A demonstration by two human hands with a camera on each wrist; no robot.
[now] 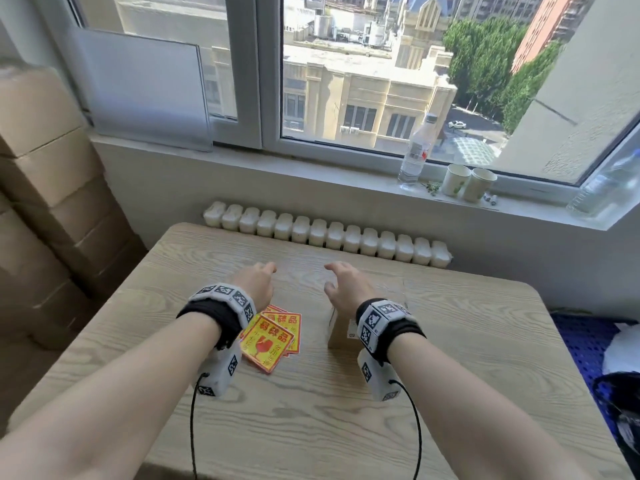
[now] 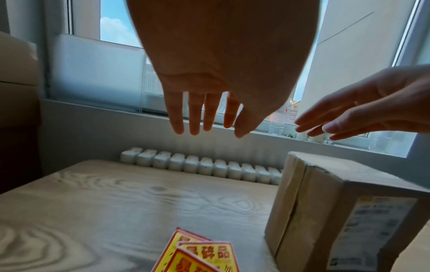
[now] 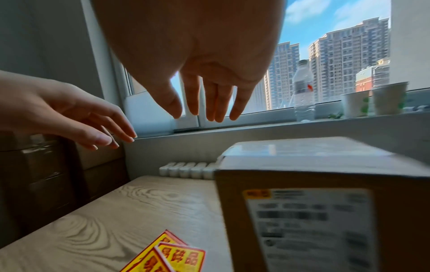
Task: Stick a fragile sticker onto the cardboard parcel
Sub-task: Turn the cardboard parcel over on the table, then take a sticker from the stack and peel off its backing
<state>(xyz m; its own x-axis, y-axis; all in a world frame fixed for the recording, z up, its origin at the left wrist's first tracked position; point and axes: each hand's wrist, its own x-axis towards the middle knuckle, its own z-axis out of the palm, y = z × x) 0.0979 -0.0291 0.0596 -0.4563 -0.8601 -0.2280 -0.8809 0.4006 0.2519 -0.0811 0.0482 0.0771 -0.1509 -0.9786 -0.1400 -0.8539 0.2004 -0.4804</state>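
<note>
Both hands, left (image 1: 254,284) and right (image 1: 346,289), hover spread and seemingly empty above the table (image 1: 450,358).

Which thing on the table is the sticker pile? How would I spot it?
Look at the wooden table under the window. Just left of the cardboard parcel lies a small fanned pile, the fragile stickers. They are the only bright yellow-and-red things there, flat, with a red glass picture.
</note>
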